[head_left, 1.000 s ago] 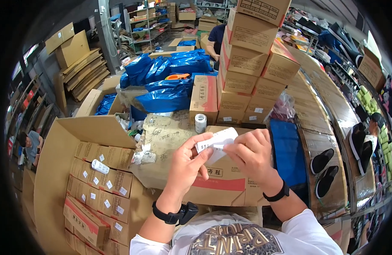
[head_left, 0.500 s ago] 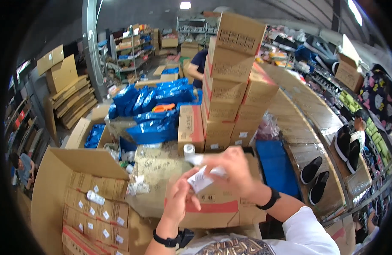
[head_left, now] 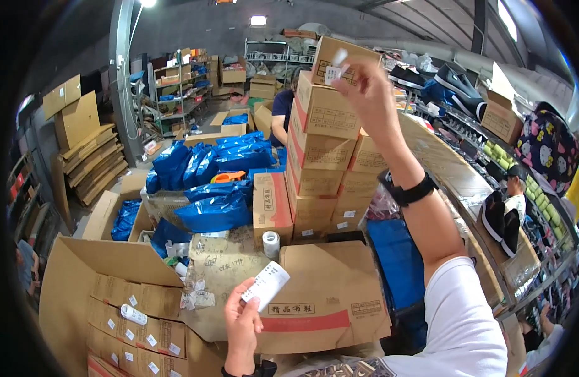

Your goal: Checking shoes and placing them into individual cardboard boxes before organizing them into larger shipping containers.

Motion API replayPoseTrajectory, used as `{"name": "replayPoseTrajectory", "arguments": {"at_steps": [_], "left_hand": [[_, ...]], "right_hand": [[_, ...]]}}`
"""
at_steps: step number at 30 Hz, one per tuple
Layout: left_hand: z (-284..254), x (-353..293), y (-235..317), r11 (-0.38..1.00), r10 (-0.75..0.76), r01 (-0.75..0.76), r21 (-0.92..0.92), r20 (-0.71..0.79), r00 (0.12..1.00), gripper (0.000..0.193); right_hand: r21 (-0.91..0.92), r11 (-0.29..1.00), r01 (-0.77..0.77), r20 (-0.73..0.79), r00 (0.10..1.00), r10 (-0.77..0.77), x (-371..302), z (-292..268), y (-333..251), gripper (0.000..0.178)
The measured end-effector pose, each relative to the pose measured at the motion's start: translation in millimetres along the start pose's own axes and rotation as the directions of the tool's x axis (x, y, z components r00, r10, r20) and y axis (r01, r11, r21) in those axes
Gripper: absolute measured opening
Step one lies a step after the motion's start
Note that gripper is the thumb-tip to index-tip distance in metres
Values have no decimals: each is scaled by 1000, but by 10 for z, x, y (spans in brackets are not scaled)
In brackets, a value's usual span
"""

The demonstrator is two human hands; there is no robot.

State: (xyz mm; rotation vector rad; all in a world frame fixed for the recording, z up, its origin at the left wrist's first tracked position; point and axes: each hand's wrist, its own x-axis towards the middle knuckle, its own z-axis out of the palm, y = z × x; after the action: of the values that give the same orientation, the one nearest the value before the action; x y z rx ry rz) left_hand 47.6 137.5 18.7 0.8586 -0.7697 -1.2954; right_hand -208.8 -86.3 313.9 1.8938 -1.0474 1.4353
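Dark grey wall [head_left: 201,28] with small bright rectangle [head_left: 258,21], grey pillar [head_left: 120,75], cluttered shelves [head_left: 180,94].

Far lamp [head_left: 258,21] shone, far wall [head_left: 201,39] looked dim; blue bags [head_left: 214,212] glinted; right hand [head_left: 368,88] blurred; edges bowed, corners black.

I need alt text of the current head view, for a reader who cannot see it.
A person's right hand holds a small white label in front of stacked cardboard boxes, while the left hand holds printed white labels. Blue bags and an open carton of smaller boxes are at left.
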Motion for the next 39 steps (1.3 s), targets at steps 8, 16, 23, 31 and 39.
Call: {"name": "replayPoseTrajectory", "arguments": {"at_steps": [8,16,23,31,39], "left_hand": [[10,-20,112,995,99,-100,-29,-32,995,32],[309,-117,551,961,260,-266,78,75,963,48],[282,-158,538,965,233,-240,103,68,970,40],[306,-172,446,965,241,-240,104,3,970,31],[449,-163,334,973,135,-140,182,36,990,31]], "right_hand": [[40,998,-44,15,999,43,-883,70,-465,55],[554,746,-368,668,731,-136,-1713,-426,-1306,45],[622,728,-289,634,732,-251,-1789,-439,-1263,30],[356,891,283,310,863,-398,-1957,-499,-1276,27],[446,860,247,435,780,-449,-2053,-420,-1378,37]]}}
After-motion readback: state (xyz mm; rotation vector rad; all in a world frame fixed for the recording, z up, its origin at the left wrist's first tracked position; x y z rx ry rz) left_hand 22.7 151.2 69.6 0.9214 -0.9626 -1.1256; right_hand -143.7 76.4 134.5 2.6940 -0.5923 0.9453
